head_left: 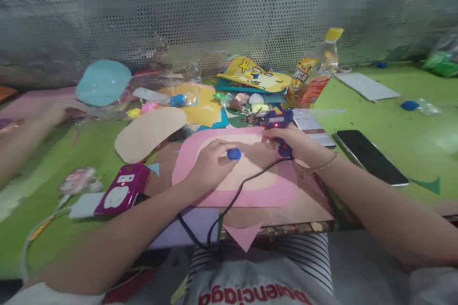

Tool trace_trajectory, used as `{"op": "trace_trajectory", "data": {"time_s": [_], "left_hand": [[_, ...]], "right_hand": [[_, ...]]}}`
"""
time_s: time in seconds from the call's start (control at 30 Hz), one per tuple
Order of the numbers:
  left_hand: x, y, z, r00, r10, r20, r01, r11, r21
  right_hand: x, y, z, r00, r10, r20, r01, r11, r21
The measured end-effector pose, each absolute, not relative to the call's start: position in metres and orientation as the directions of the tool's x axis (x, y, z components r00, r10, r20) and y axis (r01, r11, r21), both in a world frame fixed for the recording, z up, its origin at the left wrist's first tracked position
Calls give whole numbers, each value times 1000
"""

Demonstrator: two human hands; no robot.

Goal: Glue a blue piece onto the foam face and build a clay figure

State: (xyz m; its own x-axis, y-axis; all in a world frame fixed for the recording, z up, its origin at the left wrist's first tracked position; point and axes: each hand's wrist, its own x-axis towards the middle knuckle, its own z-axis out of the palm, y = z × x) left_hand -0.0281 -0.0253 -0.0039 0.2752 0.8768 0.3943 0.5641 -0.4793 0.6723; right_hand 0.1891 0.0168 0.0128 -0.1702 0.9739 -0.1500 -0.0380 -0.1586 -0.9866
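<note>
My left hand point(209, 164) pinches a small round blue piece point(234, 154) just above the beige oval glued on a pink foam shape point(193, 152) in the middle of the table. My right hand point(291, 143) is closed on a blue hot glue gun point(281, 126) at the pink shape's upper right corner. A small red light shows on the gun. Its black cord point(229, 205) runs across the pink shape and off the table's near edge to my lap.
A beige foam oval point(148, 133) and a purple power strip point(123, 189) lie to the left, a black phone point(370, 156) to the right. Coloured paper, clay bits and a drink bottle point(315, 74) crowd the back. Another person's arm point(25, 133) reaches in at far left.
</note>
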Motion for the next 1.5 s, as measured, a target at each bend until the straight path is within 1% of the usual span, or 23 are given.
{"op": "trace_trajectory", "data": {"time_s": [0.1,0.17,0.3,0.43,0.6,0.7,0.83,0.97,1.07,1.2,1.5], "left_hand": [[-28,-26,-8,312,844,436,575,-533,620],[-28,-25,-11,324,831,453,588,-552,592],[-30,-23,-14,370,805,463,600,-588,542],[-32,-22,-16,386,797,464,609,-598,521],[-30,-20,-16,391,807,443,643,-584,496],[-30,-18,-18,399,800,448,663,-589,462],[-30,-17,-20,405,788,464,674,-601,431],[-31,-16,-21,403,787,468,680,-599,422],[-31,-17,-21,400,800,447,677,-587,445],[-30,-17,-19,406,816,411,672,-571,471],[-28,-17,-17,418,829,373,681,-557,475]], "right_hand": [[188,15,15,-111,986,-125,-15,-128,-992],[188,14,16,-104,987,-123,-9,-125,-992],[189,15,14,-125,982,-139,-30,-144,-989],[190,17,11,-156,978,-139,-74,-152,-986],[191,18,10,-224,951,-213,-151,-250,-956],[190,18,8,-227,944,-240,-146,-277,-950],[190,19,6,-208,953,-222,-192,-263,-946],[190,19,5,-186,956,-228,-190,-263,-946],[189,19,5,-178,960,-215,-184,-247,-951],[190,19,4,-202,960,-193,-172,-229,-958],[189,18,5,-224,953,-206,-149,-242,-959]]}}
